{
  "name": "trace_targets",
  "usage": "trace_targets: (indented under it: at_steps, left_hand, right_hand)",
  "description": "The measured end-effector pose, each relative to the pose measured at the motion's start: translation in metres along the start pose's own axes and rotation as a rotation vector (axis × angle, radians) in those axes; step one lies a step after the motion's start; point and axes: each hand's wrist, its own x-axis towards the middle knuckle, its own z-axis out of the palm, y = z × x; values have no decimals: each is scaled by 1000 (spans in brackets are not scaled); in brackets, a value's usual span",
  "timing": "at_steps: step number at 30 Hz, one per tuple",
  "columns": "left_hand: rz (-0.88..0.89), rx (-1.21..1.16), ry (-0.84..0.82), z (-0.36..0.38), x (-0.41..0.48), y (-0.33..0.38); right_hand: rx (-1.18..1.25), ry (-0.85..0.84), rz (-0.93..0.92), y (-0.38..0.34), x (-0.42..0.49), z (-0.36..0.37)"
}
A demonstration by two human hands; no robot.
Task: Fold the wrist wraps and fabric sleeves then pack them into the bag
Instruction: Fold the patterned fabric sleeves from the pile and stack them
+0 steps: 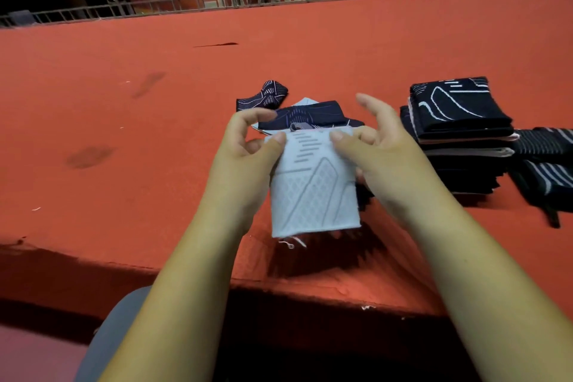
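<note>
- Over the near side of the red-covered table (124,133), the left hand (248,146) and right hand (381,139) are each pinching a top corner of the white knitted fabric sleeve with grey patterning (313,186).
- The sleeve is hanging down between them (apparently lifted off the table).
- Both pinches are looking light. A corner slipping would be skewing the fold, or dropping the sleeve onto the loose dark navy sleeves (310,115) just behind.
</note>
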Motion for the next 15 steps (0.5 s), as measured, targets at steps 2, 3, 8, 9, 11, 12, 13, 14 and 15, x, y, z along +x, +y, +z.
trace_targets:
  at_steps: [2,3,8,9,11,12,13,14,15]
  left_hand:
    - [32,48,27,-2,-2,4]
    - [37,59,16,-4,-2,6]
    - [91,174,-101,-12,-6,16]
    - [109,188,-86,-12,-6,17]
    - [133,192,-54,-12,-7,18]
    - [140,190,-45,-11,-7,18]
    - [148,190,-37,-10,-7,19]
    - [159,192,-26,-10,-7,19]
    - [175,194,-13,-10,-7,20]
  right_hand:
    - [-49,-102,-56,-4,-3,-1]
    - [-78,-107,-81,-6,-3,-1]
    - [-150,-36,-158,-9,-8,1]
    - [-165,-32,-168,-9,-9,1]
    - [-190,-40,-186,-10,-9,0]
    - [-198,-42,-196,-10,-9,0]
    - [-204,-42,-206,-10,-8,0]
    - [-215,-41,-221,-9,-8,1]
    - [-231,-38,-240,-9,-7,1]
